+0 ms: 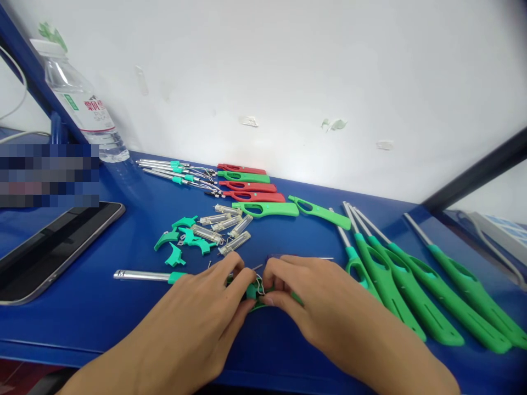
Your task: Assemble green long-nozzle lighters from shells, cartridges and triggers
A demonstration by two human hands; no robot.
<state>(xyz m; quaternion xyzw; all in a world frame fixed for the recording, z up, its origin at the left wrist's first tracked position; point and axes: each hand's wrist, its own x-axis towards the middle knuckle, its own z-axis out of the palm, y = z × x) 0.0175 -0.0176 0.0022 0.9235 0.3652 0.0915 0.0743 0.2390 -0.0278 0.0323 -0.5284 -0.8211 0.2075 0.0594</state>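
Near the front of the blue table, both of my hands are closed round a green long-nosed lighter whose metal tube points left. My left hand pinches its green body, with a small teal piece showing at the fingertips. Opposite it, my right hand grips the lighter close to some thin white wires. Most of the lighter's body is hidden under my fingers. Just beyond my left hand lie several clear fuel tanks and several teal triggers.
Finished-looking green lighters lie fanned out at right. Red and green handle shells and metal tubes with wires line the back. A water bottle and a phone are at left. A screwdriver shaft shows behind my right hand.
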